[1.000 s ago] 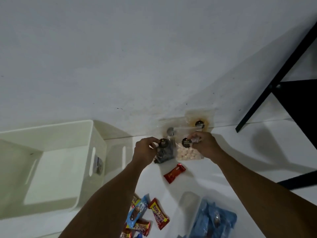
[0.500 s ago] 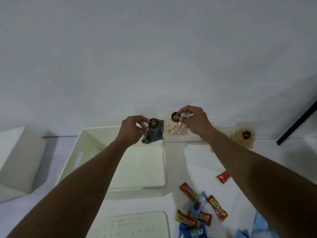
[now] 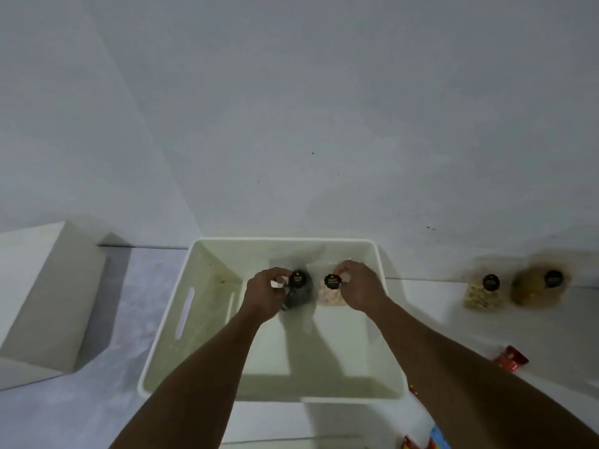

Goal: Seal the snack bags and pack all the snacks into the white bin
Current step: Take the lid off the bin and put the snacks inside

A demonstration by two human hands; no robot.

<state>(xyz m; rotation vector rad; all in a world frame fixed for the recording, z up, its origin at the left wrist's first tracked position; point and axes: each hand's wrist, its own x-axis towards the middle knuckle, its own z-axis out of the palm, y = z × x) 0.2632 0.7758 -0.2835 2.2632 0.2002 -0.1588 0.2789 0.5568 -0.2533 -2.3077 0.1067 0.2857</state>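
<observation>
Showing both bags lowered, since half a second ago, from above the far rim into the white bin (image 3: 285,242). Left grip (image 3: 269,293) pinches the top of the dark snack bag (image 3: 299,291); right grip (image 3: 359,288) pinches the pale snack bag (image 3: 330,293) just beside it. Both forearms reach forward, backs of the hands upward, fingers curled. The bags sit between the grips, near the bin's far wall.
</observation>
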